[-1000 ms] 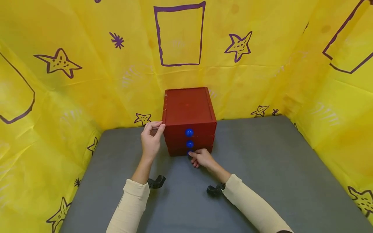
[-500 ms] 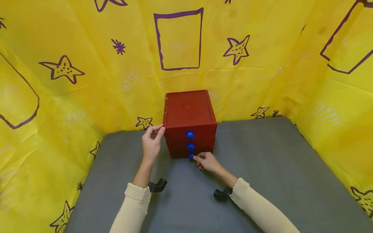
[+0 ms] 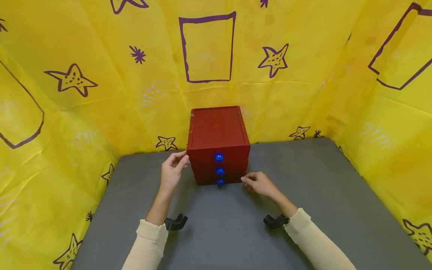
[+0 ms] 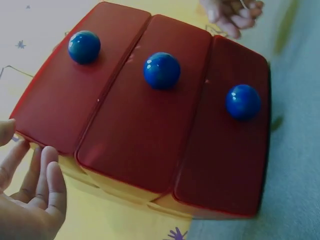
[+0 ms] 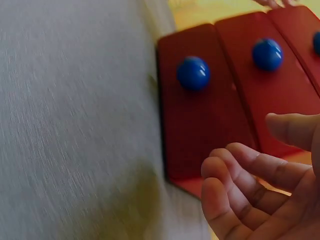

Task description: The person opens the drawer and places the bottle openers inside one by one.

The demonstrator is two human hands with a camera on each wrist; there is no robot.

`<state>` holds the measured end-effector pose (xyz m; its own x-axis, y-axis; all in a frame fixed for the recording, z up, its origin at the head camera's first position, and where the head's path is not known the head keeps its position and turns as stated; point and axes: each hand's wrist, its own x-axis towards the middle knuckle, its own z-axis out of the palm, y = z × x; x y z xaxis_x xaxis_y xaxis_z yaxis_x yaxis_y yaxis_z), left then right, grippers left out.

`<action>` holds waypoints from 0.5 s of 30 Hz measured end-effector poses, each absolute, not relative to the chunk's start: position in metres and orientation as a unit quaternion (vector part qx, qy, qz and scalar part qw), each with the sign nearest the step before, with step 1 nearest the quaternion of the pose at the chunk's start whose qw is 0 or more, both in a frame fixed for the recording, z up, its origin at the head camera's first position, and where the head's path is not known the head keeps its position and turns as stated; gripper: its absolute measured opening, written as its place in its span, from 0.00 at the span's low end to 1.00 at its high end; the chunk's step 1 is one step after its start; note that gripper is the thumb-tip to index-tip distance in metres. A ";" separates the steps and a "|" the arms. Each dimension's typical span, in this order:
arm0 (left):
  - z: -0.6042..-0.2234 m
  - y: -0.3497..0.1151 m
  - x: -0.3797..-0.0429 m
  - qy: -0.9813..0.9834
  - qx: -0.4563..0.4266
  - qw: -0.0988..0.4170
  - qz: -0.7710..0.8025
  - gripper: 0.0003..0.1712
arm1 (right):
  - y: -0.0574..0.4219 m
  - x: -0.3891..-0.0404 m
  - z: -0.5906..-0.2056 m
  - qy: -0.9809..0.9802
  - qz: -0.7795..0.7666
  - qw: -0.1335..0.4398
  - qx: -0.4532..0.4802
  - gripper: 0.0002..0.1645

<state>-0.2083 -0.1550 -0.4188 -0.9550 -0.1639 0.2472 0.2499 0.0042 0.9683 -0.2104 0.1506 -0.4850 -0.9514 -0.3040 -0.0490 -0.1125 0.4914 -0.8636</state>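
Note:
A small red drawer unit point(image 3: 217, 129) stands against the back wall, with three drawers stacked one above another. Each front carries a round blue knob: the top knob point(image 3: 219, 157), the middle knob point(image 3: 220, 171) and the bottom knob point(image 3: 220, 182). All the fronts look closed. At the unit's left front edge is my left hand point(image 3: 171, 173), its loosely bent fingertips point(image 4: 56, 172) by the side near the top drawer's corner; firm contact is hard to tell. My right hand point(image 3: 261, 183) is off the knobs, just beyond the lower right corner, fingers point(image 5: 215, 195) relaxed and holding nothing.
A grey tabletop point(image 3: 216, 228) lies under the unit. Yellow cloth point(image 3: 141, 112) with purple star drawings hangs behind it and along both sides. Black wrist mounts, one on the left wrist point(image 3: 176, 222) and one on the right wrist point(image 3: 275, 222), jut inward over the table.
My right hand has let go of the bottom knob and moved right, away from it. My left hand has slid slightly down along the unit's left edge.

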 end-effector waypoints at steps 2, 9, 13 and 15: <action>-0.421 -0.158 -0.207 -0.703 -0.030 0.127 -0.699 0.17 | 0.159 -0.212 -0.481 0.863 -0.484 0.088 -0.113 0.20; -0.435 -0.164 -0.201 -0.724 -0.046 0.109 -0.679 0.18 | 0.178 -0.214 -0.473 0.899 -0.429 0.019 -0.092 0.20; -0.449 -0.167 -0.196 -0.762 -0.067 0.121 -0.633 0.17 | 0.182 -0.210 -0.473 0.925 -0.368 -0.044 -0.087 0.20; -0.456 -0.169 -0.194 -0.793 -0.078 0.134 -0.589 0.17 | 0.183 -0.208 -0.473 0.934 -0.337 -0.070 -0.093 0.21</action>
